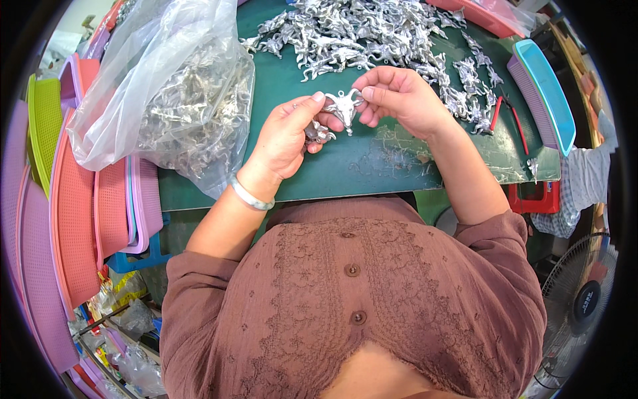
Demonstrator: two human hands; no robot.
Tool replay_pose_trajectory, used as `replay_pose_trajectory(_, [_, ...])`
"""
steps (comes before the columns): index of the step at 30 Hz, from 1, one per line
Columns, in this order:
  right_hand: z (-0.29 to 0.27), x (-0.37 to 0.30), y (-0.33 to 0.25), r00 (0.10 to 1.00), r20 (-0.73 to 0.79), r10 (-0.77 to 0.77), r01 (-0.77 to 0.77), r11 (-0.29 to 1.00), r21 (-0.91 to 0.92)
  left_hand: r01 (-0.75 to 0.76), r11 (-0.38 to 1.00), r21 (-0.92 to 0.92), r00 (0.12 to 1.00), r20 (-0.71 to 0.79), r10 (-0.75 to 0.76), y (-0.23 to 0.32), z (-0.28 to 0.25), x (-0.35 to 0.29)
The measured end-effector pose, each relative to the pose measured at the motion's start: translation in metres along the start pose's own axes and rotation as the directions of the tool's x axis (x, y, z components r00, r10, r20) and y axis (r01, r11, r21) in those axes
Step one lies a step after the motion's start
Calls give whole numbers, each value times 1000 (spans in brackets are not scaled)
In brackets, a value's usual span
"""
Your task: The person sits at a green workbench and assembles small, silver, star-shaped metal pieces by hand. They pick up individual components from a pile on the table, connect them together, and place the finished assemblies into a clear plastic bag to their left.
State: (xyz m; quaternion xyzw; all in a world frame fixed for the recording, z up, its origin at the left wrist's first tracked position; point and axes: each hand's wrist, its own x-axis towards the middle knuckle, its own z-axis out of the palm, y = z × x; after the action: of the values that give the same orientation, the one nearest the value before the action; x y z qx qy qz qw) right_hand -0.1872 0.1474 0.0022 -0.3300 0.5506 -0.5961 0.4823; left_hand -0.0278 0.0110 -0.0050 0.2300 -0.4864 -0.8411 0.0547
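Observation:
Between my two hands, over the green tabletop, is a silver horned animal-head pendant (pixel 343 108) with a small loop on top. My left hand (pixel 288 130) pinches one horn between thumb and fingers. More silver castings (pixel 319 133) are tucked in the lower fingers of that hand. My right hand (pixel 402 100) has thumb and forefinger on the opposite horn. A large heap of similar silver castings (pixel 359 33) lies just beyond my hands. Left of my left hand, a clear plastic bag (pixel 193 100) is full of more such pieces.
Red-handled pliers (pixel 508 123) lie at the right of the green table (pixel 286 179). A blue and purple basket (pixel 545 100) stands beyond them. Stacked plastic baskets (pixel 73 219) crowd the left side. A fan (pixel 581 299) stands at the lower right.

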Motion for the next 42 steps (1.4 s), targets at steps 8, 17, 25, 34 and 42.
replay_pose_trajectory(8, [17,-14,-1,907,-44,-418,327,766,-553,-46,999,-4,999,10,46,-4,-2,0])
replay_pose_trajectory(17, [27,-27,10,581,259,-772,532,120,-838,-71,976,-204,982,158,104,-3,3,-7])
replay_pose_trajectory(25, [30,-33,9,553,295,-779,566,92,-819,-116,985,-126,977,162,135,2,6,-12])
replay_pose_trajectory(34, [4,-46,3,669,172,-723,283,33,-959,-427,897,115,902,-19,431,44,3,-40])
replay_pose_trajectory(42, [-76,-78,12,714,-326,-620,-384,43,-922,-556,-137,820,-27,147,989,167,-20,-77])
